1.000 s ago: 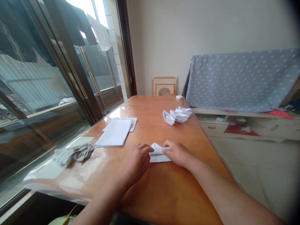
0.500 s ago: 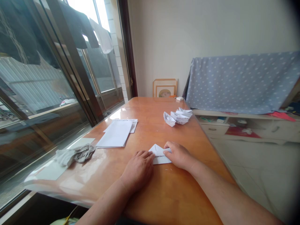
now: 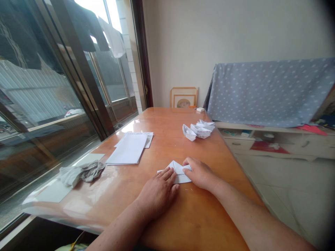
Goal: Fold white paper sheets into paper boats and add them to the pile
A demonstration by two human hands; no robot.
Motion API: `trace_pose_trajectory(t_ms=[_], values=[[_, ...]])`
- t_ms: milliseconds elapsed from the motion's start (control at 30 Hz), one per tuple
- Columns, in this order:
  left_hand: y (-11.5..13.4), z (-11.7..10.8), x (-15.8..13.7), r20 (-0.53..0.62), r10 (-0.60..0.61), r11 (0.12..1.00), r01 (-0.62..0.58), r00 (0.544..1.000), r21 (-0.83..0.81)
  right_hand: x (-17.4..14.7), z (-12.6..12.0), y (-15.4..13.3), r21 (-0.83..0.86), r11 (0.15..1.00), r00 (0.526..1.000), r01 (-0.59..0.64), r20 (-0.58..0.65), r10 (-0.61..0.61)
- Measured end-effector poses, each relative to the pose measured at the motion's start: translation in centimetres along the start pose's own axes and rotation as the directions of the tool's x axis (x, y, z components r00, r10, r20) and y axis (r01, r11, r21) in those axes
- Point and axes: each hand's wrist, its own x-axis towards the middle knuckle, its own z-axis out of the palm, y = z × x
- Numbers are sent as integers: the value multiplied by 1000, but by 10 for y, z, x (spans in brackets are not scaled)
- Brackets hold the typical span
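A partly folded sheet of white paper [image 3: 180, 177] lies on the wooden table in front of me, with a pointed top and a flap along its lower part. My left hand [image 3: 161, 186] rests flat over its left side, fingers stretched out and pressing on it. At its right corner, my right hand [image 3: 197, 171] pinches the paper between thumb and curled fingers. The left part of the sheet is mostly hidden under my left hand. Farther up the table, at the right, stand several folded paper boats [image 3: 200, 130] grouped together.
Left of my hands lies a stack of white paper sheets [image 3: 128, 150]. Nearer the left edge is a crumpled grey cloth [image 3: 82, 172]. A small white box [image 3: 200, 109] sits at the table's [image 3: 167, 120] far end. Glass doors run along the left; a low cabinet [image 3: 237, 144] stands at the right.
My left hand has flattened out and its fingers now spread over the paper, with the left corner showing past them. My right hand keeps its pinch in nearly the same spot.
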Motion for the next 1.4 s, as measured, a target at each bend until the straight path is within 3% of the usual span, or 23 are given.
trace_pose_trajectory(t_ms=[167, 333, 467, 633, 733, 1167, 1300, 1400], values=[[0, -2, 0, 38, -19, 1000, 19, 999, 4, -3, -1, -2, -46, 999, 1000, 4, -22, -5], [2, -6, 1, 54, -28, 1000, 28, 998, 1, -8, -11, -4, -253, 967, 998, -29, -57, 15], [3, -7, 2, 61, -31, 999, 32, 998, -4, -20, -20, -16, -365, 931, 995, 16, -84, -49], [1, -6, 2, 35, -5, 1000, 5, 999, -17, -41, -11, -30, -293, 906, 952, 306, 116, -284], [-1, -3, 1, 37, -10, 1000, 10, 999, -11, -46, -3, -30, -282, 891, 926, 357, 230, -299], [1, -5, 3, 71, -10, 999, 7, 997, 44, -52, -30, -26, -410, 892, 960, 189, 270, -79], [3, -6, 3, 71, -15, 998, 11, 997, 56, -45, -32, -18, -434, 888, 981, 150, 180, -78], [5, -7, 3, 72, -17, 998, 13, 997, 57, -40, -28, -15, -413, 885, 974, 214, 157, -162]])
